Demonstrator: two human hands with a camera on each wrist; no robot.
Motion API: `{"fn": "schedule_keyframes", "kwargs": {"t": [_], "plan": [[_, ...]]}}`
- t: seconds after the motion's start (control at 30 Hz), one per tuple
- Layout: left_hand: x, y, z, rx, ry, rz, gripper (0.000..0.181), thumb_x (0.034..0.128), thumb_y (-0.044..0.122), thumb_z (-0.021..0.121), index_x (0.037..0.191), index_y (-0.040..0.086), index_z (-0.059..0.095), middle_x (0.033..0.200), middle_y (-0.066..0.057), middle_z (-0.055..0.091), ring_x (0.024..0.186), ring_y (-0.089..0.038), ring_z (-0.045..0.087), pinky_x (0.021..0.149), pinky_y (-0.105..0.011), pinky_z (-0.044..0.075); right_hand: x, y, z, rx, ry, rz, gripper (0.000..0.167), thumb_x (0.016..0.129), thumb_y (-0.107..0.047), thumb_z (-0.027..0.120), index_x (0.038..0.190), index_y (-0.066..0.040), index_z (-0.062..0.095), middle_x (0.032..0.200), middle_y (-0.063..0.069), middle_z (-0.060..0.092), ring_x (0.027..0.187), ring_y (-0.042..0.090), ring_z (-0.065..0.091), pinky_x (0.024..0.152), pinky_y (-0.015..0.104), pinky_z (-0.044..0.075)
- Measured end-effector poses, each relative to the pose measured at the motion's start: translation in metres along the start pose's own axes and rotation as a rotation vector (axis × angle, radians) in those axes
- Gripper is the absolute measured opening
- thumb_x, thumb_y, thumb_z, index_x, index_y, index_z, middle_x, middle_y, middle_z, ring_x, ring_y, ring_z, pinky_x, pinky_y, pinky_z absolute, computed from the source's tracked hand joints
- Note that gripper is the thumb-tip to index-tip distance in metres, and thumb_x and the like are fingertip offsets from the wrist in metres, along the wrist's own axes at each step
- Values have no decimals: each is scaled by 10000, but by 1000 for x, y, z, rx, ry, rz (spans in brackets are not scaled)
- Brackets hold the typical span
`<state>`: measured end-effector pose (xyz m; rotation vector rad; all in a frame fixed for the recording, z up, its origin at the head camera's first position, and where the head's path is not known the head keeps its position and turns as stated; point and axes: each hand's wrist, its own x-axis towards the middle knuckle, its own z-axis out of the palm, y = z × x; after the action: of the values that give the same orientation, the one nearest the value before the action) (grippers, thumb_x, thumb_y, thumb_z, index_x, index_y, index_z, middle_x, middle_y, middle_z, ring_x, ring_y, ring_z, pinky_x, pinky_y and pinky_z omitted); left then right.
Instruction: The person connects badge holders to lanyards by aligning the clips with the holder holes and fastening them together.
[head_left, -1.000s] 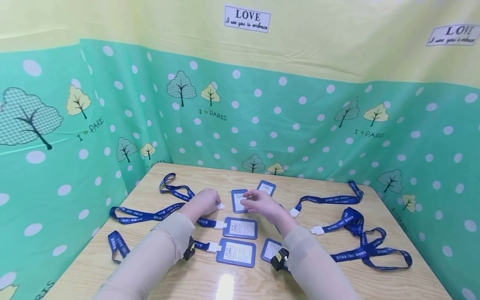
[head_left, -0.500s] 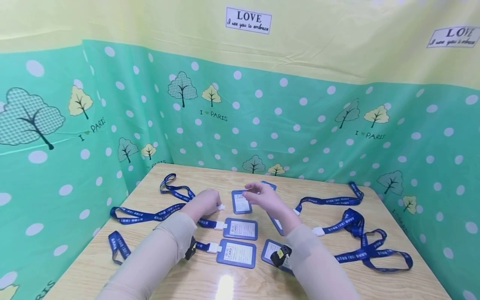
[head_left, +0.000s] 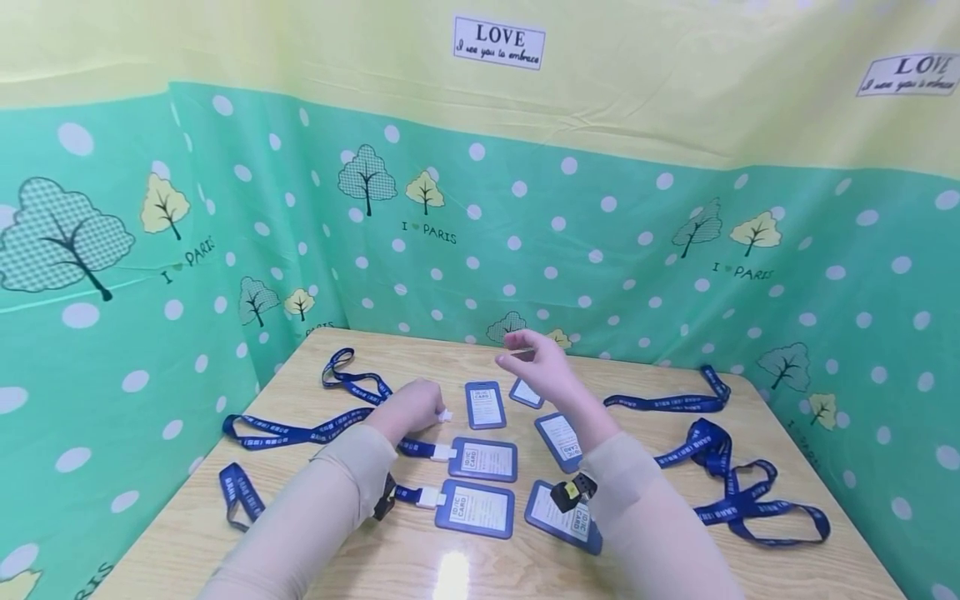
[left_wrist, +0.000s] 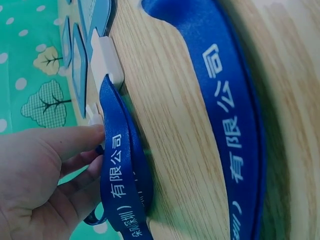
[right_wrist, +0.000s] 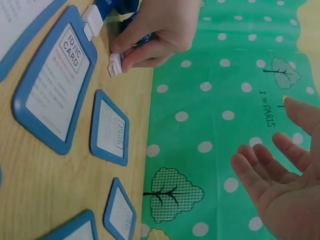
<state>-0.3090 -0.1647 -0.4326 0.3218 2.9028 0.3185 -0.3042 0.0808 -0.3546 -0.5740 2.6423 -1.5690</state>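
Note:
My left hand (head_left: 412,408) pinches the white plastic clip (right_wrist: 115,65) of a blue lanyard, between thumb and fingers. That lanyard's strap (head_left: 352,382) trails to the back left. Just to the right of the clip lies a blue-framed ID card holder (head_left: 486,406), flat and apart from it. My right hand (head_left: 543,362) is raised over the far part of the table, fingers spread and loosely bent, holding nothing. Below it another card holder (head_left: 527,393) is partly hidden. Nearer me, two card holders (head_left: 483,460) are joined to lanyards by white clips (left_wrist: 107,60).
Two more card holders, one at middle right (head_left: 560,442) and one nearer me (head_left: 562,517), lie tilted by my right forearm. Blue lanyards (head_left: 708,450) spread over the right side of the wooden table (head_left: 405,567). A patterned green curtain (head_left: 570,250) stands behind the table.
My right hand has risen and moved away from the upright card holder, up and to the right, uncovering the card holders beneath. My left hand stays on the clip.

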Motion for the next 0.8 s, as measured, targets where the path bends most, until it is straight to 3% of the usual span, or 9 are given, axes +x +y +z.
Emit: {"fn": "schedule_keyframes", "kwargs": {"t": [0.37,0.63,0.8], "plan": [[1,0,-1,17,-5,13,57,946,129,723,962,107,773,921,-22,688,823,-163,625,888,-378,562,13,-12,-11,-238,46,-73,664,922,-414,753,1457,-101,514,1441,100,530,1267,340,548,975,490,529],[0,-2,1,13,12,21,58,938,137,732,957,112,781,931,-27,693,811,-156,621,875,-368,565,21,-9,-5,-324,80,2,810,845,-494,808,1485,-118,485,1469,132,497,1241,339,542,977,517,520],[1,-2,1,0,14,18,65,942,148,731,911,117,780,877,-6,673,749,-144,596,814,-340,557,25,2,4,-362,89,66,876,850,-526,789,1522,-91,430,1505,169,448,1330,376,467,1059,551,454]]}}
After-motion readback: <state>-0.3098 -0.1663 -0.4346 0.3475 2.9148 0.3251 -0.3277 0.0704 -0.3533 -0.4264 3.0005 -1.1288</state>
